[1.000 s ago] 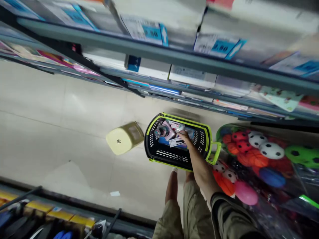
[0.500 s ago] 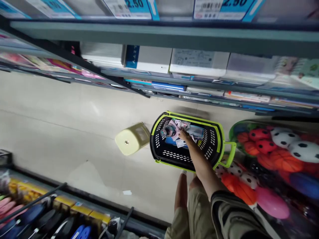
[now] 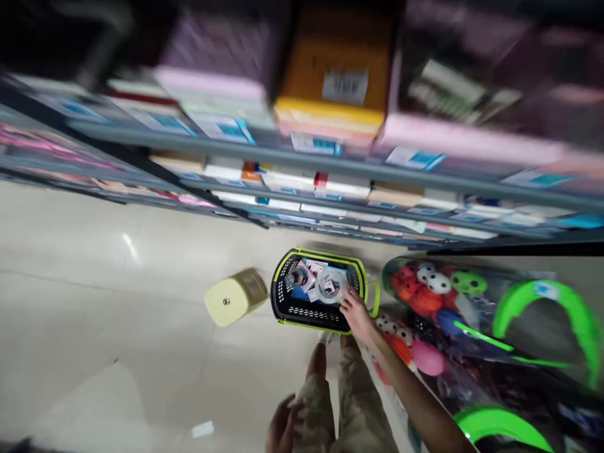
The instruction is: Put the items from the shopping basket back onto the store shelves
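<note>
My right hand point(image 3: 356, 313) is closed on the edge of a clear round ring that looks like a roll of clear tape point(image 3: 324, 296), held above the right part of a shopping basket. The black basket point(image 3: 306, 321) has a lime-green rim and handle and stands on the floor by my feet. Inside lie a bottle point(image 3: 296, 277), a pink item point(image 3: 309, 277), white labelled cards and something flat and blue. My left hand point(image 3: 284, 423) hangs low near my left thigh, dim and slightly blurred, its fingers loosely curved and apart, with nothing visible in it.
A pale yellow stool point(image 3: 229, 299) lies on its side left of the basket. Stocked shelves point(image 3: 292, 148) run along the far side. Bagged toy balls point(image 3: 427, 289) and bright green rings point(image 3: 547, 296) crowd the right. A white scrap point(image 3: 202, 430) is on the floor.
My right hand has lifted from among the basket's contents with the clear roll in it. My left hand has come into view. The camera has risen, so the basket looks smaller.
</note>
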Tool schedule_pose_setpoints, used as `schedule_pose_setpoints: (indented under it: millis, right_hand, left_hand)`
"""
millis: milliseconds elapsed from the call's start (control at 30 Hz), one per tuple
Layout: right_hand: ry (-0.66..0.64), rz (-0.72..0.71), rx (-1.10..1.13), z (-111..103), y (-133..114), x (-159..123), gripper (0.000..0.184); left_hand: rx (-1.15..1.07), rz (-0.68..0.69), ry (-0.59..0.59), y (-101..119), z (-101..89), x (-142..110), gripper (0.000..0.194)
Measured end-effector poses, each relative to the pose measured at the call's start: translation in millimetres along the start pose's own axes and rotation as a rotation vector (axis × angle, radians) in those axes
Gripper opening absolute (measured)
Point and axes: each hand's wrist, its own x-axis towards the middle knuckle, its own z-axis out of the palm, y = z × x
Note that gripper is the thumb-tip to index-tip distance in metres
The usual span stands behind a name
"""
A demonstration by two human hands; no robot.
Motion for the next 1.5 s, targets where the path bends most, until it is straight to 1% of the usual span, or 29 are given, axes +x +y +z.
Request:
schedule_pose_setpoints:
  millis: [33, 67, 100, 133, 200, 233, 267, 300, 333, 400, 467, 533, 600, 667, 733, 767, 867, 900, 967, 1100, 1200, 1267, 1300, 1367, 1433, 1500]
  right_hand:
    - [-0.012, -0.023, 0.048, 7, -33, -40, 0.054]
    - [-0.027, -0.037, 0.1, 14, -66, -79, 0.052]
    - [-0.045, -0.034, 0.171, 22, -97, -115, 0.05]
    - [-0.067, -0.014, 0.265, 30, -128, -150, 0.047]
    - [-0.115, 0.048, 0.489, 48, -181, -214, 0.042]
    - [-0.137, 0.074, 0.587, 56, -202, -243, 0.04]
    - [-0.151, 0.073, 0.645, 64, -219, -272, 0.039]
    - [-0.16, 0.033, 0.647, 71, -232, -298, 0.036]
    - [-0.172, -0.026, 0.611, 75, -241, -323, 0.033]
    - [-0.19, -0.165, 0.469, 77, -249, -364, 0.036]
    - [-0.139, -0.305, 0.276, 70, -249, -390, 0.048]
    - [-0.014, -0.457, 0.11, 56, -251, -406, 0.06]
    - [0.091, -0.63, 0.013, 38, -259, -420, 0.063]
    - [0.106, -0.752, -0.011, 21, -273, -435, 0.061]
    - [0.103, -0.805, 0.002, 8, -297, -452, 0.063]
    - [0.118, -0.831, 0.019, 4, -311, -460, 0.065]
    - [0.157, -0.963, 0.028, -5, -362, -484, 0.071]
    - [0.145, -1.007, 0.009, -7, -380, -492, 0.07]
    - [0.073, -1.068, -0.027, -13, -415, -509, 0.065]
    - [-0.089, -1.149, 0.033, -29, -480, -537, 0.06]
    - [-0.124, -1.214, 0.077, -44, -523, -541, 0.058]
    - [-0.123, -1.236, 0.078, -54, -547, -537, 0.058]
    - [-0.11, -1.247, 0.065, -59, -556, -533, 0.059]
    - [-0.069, -1.28, 0.002, -68, -570, -524, 0.061]
    - [-0.078, -1.315, -0.08, -76, -576, -514, 0.063]
    - [-0.168, -1.313, -0.114, -83, -579, -502, 0.066]
  left_hand:
    - [-0.035, 0.065, 0.0, 21, -14.8, -23, 0.091]
    - [-0.096, 0.145, -0.004, 46, -25.6, -42, 0.091]
    - [-0.157, 0.241, -0.064, 76, -31.9, -57, 0.09]
    - [-0.207, 0.332, -0.154, 109, -34.1, -71, 0.09]
    - [-0.249, 0.471, -0.389, 178, -29.2, -99, 0.09]
    - [-0.232, 0.519, -0.505, 209, -23.9, -114, 0.091]
    - [-0.209, 0.556, -0.604, 235, -17.9, -131, 0.091]
    - [-0.182, 0.587, -0.674, 254, -12.2, -150, 0.09]
    - [-0.16, 0.615, -0.711, 268, -7.4, -168, 0.087]
    - [-0.136, 0.675, -0.708, 280, -1.4, -201, 0.078]
    - [-0.112, 0.739, -0.707, 286, 2.6, -223, 0.071]
    - [-0.082, 0.78, -0.768, 295, 9.9, -241, 0.068]
    - [-0.048, 0.812, -0.816, 310, 22.2, -265, 0.071]
    - [-0.018, 0.863, -0.843, 325, 37.3, -298, 0.077]
    - [-0.008, 0.938, -0.864, 341, 51.9, -334, 0.078]
    - [-0.009, 0.977, -0.864, 349, 58.3, -351, 0.075]
    - [-0.003, 1.076, -0.833, 377, 73.1, -399, 0.068]
    - [0.006, 1.098, -0.837, 386, 76.8, -413, 0.069]
    - [0.017, 1.148, -0.877, 404, 83.7, -443, 0.071]
    - [-0.015, 1.254, -0.973, 434, 103.8, -499, 0.067]
    - [-0.08, 1.245, -1.1, 451, 128.5, -530, 0.067]
    - [-0.123, 1.212, -1.171, 459, 147.9, -540, 0.064]
    - [-0.142, 1.209, -1.172, 462, 158.2, -542, 0.064]
    - [-0.189, 1.262, -1.092, 466, 179.4, -543, 0.067]
    - [-0.222, 1.369, -0.947, 467, 201.1, -543, 0.07]
    - [-0.228, 1.502, -0.79, 465, 222.3, -546, 0.067]
